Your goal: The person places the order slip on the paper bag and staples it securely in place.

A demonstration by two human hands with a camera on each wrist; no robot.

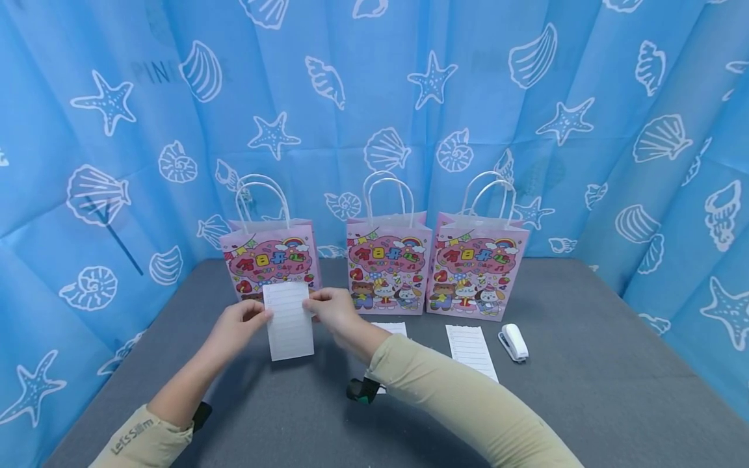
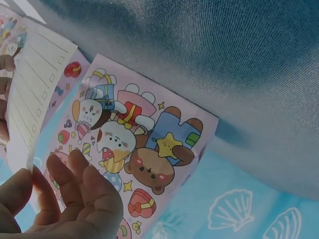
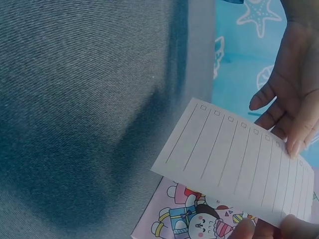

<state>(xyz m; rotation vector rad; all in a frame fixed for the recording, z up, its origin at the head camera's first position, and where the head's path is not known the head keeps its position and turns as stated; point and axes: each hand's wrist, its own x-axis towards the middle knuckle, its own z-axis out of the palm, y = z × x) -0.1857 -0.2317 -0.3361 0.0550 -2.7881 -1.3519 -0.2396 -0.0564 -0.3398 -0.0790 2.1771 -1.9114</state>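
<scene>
A white lined checklist sheet [image 1: 289,325] is held upright in front of the leftmost pink gift bag [image 1: 307,236]. My left hand [image 1: 241,323] pinches its left edge between thumb and finger. On the opposite edge, my right hand [image 1: 337,312] grips the sheet with the thumb in front and fingers behind. Small checkboxes run along one side of the sheet [image 3: 234,164] in the right wrist view. Cartoon animals cover the front of the bag [image 2: 144,134] in the left wrist view, close behind the left fingers.
Two matching gift bags [image 1: 386,266] [image 1: 476,270] stand to the right at the back. Before them lie two more lined sheets [image 1: 393,327] [image 1: 471,350], one partly hidden by my right arm. A white stapler [image 1: 514,342] rests at the right. A blue curtain [image 1: 374,97] hangs behind the grey table [image 1: 591,390].
</scene>
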